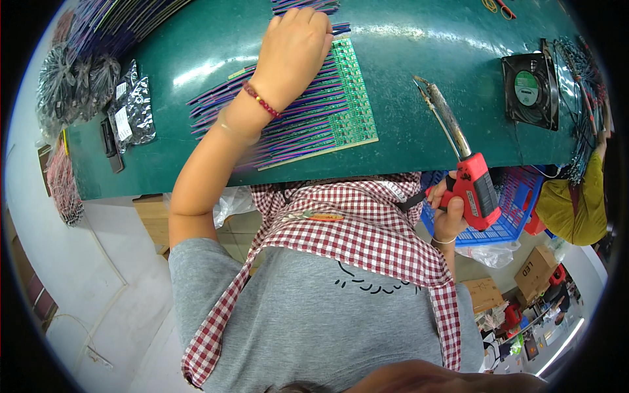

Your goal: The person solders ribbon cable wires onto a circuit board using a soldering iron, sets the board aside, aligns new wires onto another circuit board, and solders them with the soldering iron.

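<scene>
The wired circuit board [354, 98] lies on the table [196, 39], the left hand [295, 51] over its wires (fingers curled; their grip, I cannot tell). The right hand [451, 219] clasps a soldering gun [470, 178] near a blue basket [511, 226]; clear bags [60, 88] hold dark pieces.

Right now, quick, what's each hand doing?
Left hand: over the wires; grip hidden, so I can't tell if it's holding any.
Right hand: closed around the red soldering gun.

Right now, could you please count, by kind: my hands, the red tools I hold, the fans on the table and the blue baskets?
Your left hand and right hand: 2
Red gun-shaped tool: 1
Black fan: 1
Blue basket: 1
Total: 5
</scene>
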Demonstrator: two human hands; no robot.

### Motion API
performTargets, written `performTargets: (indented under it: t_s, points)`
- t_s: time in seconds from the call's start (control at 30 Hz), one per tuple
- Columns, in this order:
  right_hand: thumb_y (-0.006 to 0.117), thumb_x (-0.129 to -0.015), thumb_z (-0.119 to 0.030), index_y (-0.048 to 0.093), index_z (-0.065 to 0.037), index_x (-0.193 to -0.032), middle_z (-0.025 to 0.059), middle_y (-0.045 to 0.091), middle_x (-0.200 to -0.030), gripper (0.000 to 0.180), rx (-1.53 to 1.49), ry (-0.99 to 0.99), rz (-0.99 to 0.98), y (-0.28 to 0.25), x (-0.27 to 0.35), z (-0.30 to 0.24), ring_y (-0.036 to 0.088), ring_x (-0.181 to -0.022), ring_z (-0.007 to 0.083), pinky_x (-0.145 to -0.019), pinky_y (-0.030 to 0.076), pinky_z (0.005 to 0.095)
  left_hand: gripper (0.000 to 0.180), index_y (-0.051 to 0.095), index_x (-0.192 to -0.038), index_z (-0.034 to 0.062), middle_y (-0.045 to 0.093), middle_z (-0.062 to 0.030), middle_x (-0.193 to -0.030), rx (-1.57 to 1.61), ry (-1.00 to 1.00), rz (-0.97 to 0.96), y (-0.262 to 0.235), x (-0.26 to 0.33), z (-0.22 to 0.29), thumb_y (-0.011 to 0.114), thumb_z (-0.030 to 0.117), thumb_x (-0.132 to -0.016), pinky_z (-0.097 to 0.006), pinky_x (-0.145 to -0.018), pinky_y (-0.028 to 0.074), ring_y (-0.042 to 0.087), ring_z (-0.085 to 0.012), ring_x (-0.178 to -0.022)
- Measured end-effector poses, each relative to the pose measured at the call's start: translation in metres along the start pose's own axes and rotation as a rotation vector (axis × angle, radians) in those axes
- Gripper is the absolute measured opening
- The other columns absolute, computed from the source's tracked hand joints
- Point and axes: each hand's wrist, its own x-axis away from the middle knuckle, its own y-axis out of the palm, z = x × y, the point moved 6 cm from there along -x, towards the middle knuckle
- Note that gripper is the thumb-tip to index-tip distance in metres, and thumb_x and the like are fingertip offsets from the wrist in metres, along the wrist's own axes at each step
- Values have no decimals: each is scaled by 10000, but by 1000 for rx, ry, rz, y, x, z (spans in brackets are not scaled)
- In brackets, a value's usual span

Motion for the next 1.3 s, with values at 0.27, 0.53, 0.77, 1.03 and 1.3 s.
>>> performTargets:
  t_s: [0.27, 0.53, 0.77, 1.03, 1.3]
  points:
    - [577, -959, -469, 463, 45, -1264, 72, 548, -755, 609, 12, -17, -42, 3, -5, 0, 470, -559, 115, -556, 448, 295, 131, 593, -907, 7, 607, -153, -875, 339, -12, -257, -4, 30, 44, 666, 92, -838, -430, -764, 491, 598, -351, -853]
    - [585, -951, -477, 464, 45, -1263, 75, 553, -766, 620, 2, -5, -22, 0, -2, 1, 473, -560, 116, -556, 454, 304, 130, 602, -886, 31, 634, -127, -873, 266, -116, -272, -4, 35, 44, 674, 132, -848, -438, -713, 501, 629, -339, -836]
    - [621, -934, -451, 482, 36, -1272, 71, 561, -773, 609, -21, 5, -21, 3, 1, 4, 476, -565, 111, -565, 456, 293, 80, 573, -840, 5, 613, -155, -815, 266, -173, -228, 2, 33, 39, 629, 60, -820, -443, -712, 496, 615, -353, -803]
    - [584, -961, -430, 467, 46, -1271, 80, 562, -779, 580, 4, 5, -46, 1, 5, 8, 483, -571, 113, -565, 461, 296, 97, 568, -857, -3, 610, -157, -823, 307, -97, -120, -2, 38, 47, 649, 38, -824, -443, -711, 490, 609, -352, -791]
    - [646, -932, -382, 563, 29, -1159, 76, 588, -789, 477, 4, 91, -159, 2, 15, 12, 514, -606, 119, -571, 456, 285, 74, 634, -914, 34, 612, -125, -859, 379, -213, -89, -26, 55, 52, 662, 38, -845, -396, -654, 510, 634, -315, -760]
